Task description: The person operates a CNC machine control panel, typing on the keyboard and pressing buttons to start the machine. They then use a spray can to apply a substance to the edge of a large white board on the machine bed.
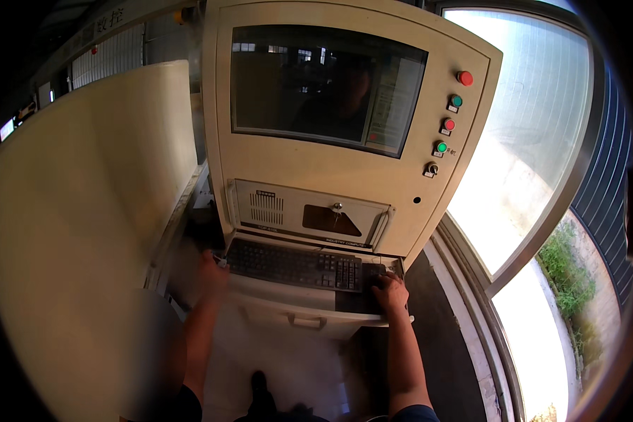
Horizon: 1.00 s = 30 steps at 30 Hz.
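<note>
My right hand (pixel 392 292) rests over a dark computer mouse (pixel 377 279), fingers curled round it, on a black mouse pad (pixel 352 302). Left of it, a black keyboard (pixel 292 266) lies on the pulled-out drawer (pixel 274 294) of a beige control cabinet (pixel 316 163). At the keyboard's left end is my left hand (pixel 212 276), its fingers bent in at a small pale object (pixel 220 260) by the drawer's edge. The hand is dim and slightly blurred, and what the fingers hold is too small to name.
Above the keyboard, the cabinet carries a dark screen (pixel 316 91), a column of red and green buttons (pixel 457 102) and a keyed panel door (pixel 309 213). A large beige machine cover (pixel 98 204) stands close on the left. To the right is a bright window (pixel 520 133).
</note>
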### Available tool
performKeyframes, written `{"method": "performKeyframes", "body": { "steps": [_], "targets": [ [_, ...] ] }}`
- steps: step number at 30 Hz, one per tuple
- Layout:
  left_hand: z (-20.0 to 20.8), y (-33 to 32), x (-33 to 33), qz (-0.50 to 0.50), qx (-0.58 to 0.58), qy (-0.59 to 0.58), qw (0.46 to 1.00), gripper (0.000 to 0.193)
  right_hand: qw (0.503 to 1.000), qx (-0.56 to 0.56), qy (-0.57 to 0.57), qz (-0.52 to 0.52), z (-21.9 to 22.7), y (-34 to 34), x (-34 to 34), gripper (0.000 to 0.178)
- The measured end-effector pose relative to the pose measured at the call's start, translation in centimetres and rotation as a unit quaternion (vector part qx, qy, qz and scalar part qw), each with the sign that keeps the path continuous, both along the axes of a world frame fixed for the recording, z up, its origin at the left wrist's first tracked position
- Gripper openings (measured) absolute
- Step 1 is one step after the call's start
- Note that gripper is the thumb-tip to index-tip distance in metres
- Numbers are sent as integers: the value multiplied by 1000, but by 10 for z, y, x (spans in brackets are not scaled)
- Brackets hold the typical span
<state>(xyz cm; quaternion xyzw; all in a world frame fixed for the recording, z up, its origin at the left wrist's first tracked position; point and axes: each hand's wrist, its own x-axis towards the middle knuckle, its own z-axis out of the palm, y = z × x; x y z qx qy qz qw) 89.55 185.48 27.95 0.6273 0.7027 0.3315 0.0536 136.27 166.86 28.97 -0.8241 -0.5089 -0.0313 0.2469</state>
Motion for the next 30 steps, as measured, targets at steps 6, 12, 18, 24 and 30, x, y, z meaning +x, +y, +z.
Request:
{"method": "performKeyframes", "body": {
  "steps": [6,12,18,24,30],
  "targets": [
    [5,-3,1,5,1,11,1000,74,1000,4,-5,2,0,0,1,43],
    [7,-2,0,3,-1,11,1000,73,1000,2,-3,-2,1,0,0,44],
    [25,-17,2,7,15,-21,1000,58,1000,0,-4,-1,2,1,-4,44],
    [3,-5,3,16,43,31,998,69,1000,24,-16,-2,-5,-3,6,43],
    [0,-6,0,7,63,-6,998,59,1000,-7,13,8,8,-1,-3,47]
  ]
}}
